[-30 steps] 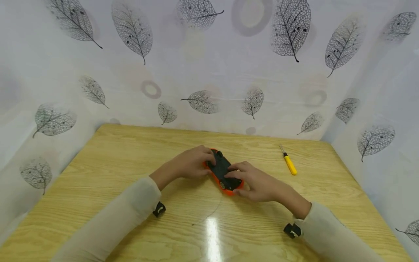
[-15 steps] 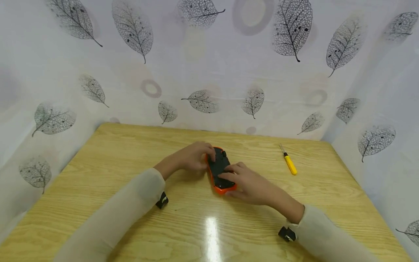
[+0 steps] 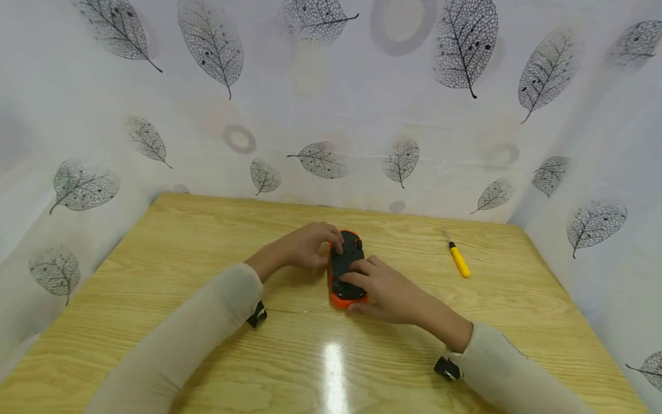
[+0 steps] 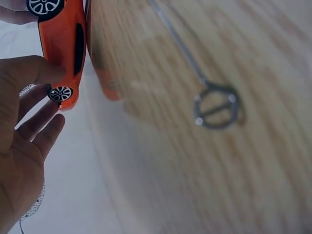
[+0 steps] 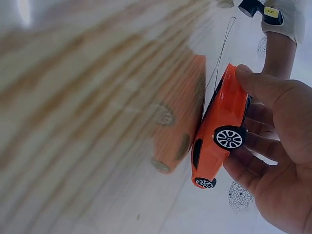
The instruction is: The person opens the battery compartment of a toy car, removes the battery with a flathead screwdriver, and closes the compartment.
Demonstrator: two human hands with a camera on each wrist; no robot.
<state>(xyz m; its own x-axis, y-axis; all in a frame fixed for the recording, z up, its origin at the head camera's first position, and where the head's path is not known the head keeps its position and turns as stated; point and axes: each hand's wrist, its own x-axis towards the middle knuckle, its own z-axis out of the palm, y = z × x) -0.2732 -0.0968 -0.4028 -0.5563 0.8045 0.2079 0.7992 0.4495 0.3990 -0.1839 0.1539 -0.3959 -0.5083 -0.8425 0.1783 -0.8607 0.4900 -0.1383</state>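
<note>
An orange toy car (image 3: 339, 264) lies upside down on the wooden table, its black underside up. My left hand (image 3: 310, 244) pinches it by the far end, thumb along the orange side in the left wrist view. At the near end my right hand (image 3: 390, 293) grips it, with fingers over the underside and the thumb on the orange end. Spoked wheels (image 5: 229, 138) show in the right wrist view. From the car's near end a thin wire (image 3: 305, 311) trails left over the table. Its tip forms a small ring (image 4: 217, 105), large in the left wrist view.
A yellow-handled screwdriver (image 3: 458, 259) lies at the right of the table (image 3: 207, 230). Behind and at both sides hangs a white leaf-print cloth (image 3: 351, 103). Each wrist carries a small black camera (image 3: 447, 369).
Both hands have turned the car clockwise, so its near end moved left and it now points straight away. The wire has swung round to the left. The screwdriver stayed put.
</note>
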